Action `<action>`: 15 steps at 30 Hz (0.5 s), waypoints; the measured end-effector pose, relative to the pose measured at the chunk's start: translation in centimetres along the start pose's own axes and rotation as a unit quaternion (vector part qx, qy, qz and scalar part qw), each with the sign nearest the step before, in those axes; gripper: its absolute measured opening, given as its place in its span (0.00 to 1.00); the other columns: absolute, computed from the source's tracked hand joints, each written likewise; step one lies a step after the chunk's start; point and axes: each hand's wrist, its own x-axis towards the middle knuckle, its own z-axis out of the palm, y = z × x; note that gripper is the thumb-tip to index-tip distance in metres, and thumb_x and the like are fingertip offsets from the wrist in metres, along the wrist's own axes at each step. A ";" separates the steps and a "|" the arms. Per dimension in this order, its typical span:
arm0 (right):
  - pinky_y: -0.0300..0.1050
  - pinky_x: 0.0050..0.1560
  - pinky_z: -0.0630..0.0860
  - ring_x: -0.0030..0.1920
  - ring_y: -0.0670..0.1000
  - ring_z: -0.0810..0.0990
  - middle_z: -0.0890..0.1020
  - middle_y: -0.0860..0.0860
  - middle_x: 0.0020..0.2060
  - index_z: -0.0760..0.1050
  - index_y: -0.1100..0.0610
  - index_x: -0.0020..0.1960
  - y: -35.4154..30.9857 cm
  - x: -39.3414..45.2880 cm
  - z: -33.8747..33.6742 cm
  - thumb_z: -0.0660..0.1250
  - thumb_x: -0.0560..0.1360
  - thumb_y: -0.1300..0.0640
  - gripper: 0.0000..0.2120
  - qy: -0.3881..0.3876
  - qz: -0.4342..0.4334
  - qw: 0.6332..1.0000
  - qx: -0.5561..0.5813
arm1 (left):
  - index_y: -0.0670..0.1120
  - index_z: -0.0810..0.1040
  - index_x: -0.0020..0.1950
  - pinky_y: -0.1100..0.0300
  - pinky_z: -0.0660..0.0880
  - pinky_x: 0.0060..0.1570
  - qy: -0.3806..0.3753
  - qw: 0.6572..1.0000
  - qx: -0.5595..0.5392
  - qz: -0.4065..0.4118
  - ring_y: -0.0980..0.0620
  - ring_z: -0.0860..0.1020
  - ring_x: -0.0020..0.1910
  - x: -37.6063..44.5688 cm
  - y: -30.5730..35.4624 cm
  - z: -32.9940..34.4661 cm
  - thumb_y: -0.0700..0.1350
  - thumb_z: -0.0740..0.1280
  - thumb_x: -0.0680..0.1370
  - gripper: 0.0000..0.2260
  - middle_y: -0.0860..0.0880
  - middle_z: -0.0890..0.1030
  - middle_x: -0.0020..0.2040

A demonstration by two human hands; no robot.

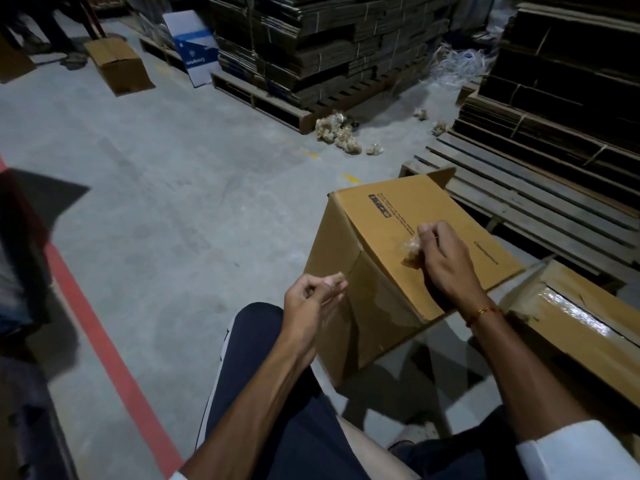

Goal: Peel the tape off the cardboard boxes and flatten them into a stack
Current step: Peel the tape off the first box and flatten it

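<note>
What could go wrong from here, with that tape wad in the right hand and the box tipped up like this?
1. The cardboard box stands tilted on an edge, steadied only by the right hand; it may tip or slide if the hand lifts.
2. The tape wad is sticky and may cling to the fingers when tossed.
3. The left hand seems to pinch a thin tape strand, which could snap and leave residue.

The white-and-blue carton (194,46) carries an upside-down "Crompton" brand name.
</note>
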 end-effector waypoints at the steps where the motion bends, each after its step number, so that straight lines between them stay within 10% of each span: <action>1: 0.28 0.36 0.69 0.41 0.37 0.74 0.74 0.53 0.49 0.70 0.57 0.50 -0.3 -0.3 -1.0 0.55 0.85 0.46 0.15 -0.004 -0.012 1.000 -0.010 | 0.40 0.72 0.44 0.44 0.76 0.65 -0.009 1.000 -0.006 0.002 0.43 0.84 0.56 -0.1 0.5 0.3 0.36 0.63 0.82 0.07 0.38 0.84 0.56; 8: 0.41 0.54 0.69 0.59 0.48 0.72 0.75 0.50 0.61 0.73 0.54 0.51 -3.6 -7.2 -3.6 0.61 0.80 0.43 0.14 0.032 -0.221 0.966 -0.130 | 0.40 0.71 0.46 0.44 0.78 0.63 -0.105 0.991 -0.041 0.065 0.38 0.83 0.57 -2.1 3.9 4.7 0.37 0.63 0.83 0.06 0.36 0.84 0.55; 15: 0.58 0.65 0.74 0.66 0.47 0.75 0.80 0.49 0.56 0.70 0.42 0.44 3.7 -8.7 2.9 0.69 0.77 0.50 0.08 -0.156 0.018 0.987 0.019 | 0.40 0.71 0.46 0.46 0.81 0.55 -0.231 0.957 -0.106 0.138 0.39 0.84 0.48 -4.6 8.8 7.9 0.37 0.62 0.81 0.04 0.34 0.83 0.50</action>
